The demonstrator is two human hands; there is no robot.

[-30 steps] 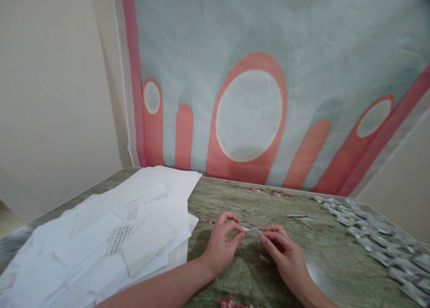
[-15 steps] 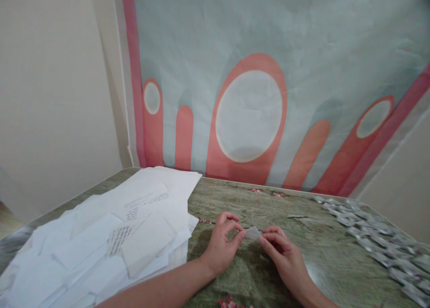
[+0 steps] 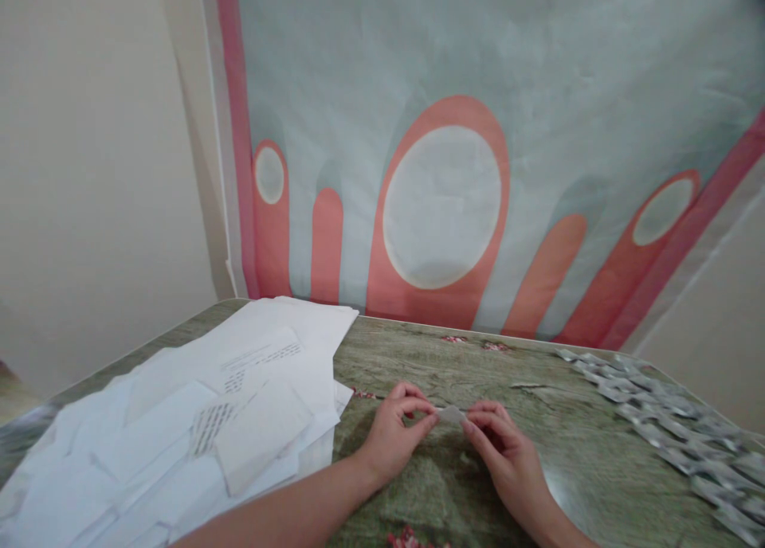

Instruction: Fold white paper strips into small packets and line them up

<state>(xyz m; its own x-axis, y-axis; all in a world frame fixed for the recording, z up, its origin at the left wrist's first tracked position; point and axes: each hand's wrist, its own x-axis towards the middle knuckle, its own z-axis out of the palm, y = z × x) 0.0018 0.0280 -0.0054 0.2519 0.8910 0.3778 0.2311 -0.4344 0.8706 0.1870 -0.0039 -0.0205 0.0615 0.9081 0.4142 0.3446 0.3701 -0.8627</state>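
A small piece of pale paper [image 3: 452,414] is held just above the table, between my two hands. My left hand [image 3: 399,424] pinches its left end between thumb and fingertips. On the other end, the thumb and fingers of my right hand [image 3: 500,436] are closed. Part of the paper is hidden by the fingertips, so I cannot tell its full shape or folds.
Loose white sheets and cut paper pieces [image 3: 161,420], some with printed text, are heaped on the left of the wood-patterned table [image 3: 382,349]. Linked grey-white folded strips [image 3: 669,428] lie along the right. Behind the table hangs a printed sheet [image 3: 358,78] with red shapes.
My left fingers have shifted slightly, and the paper between my hands looks narrower, with its top edge lower. My right hand stays nearly where it was.
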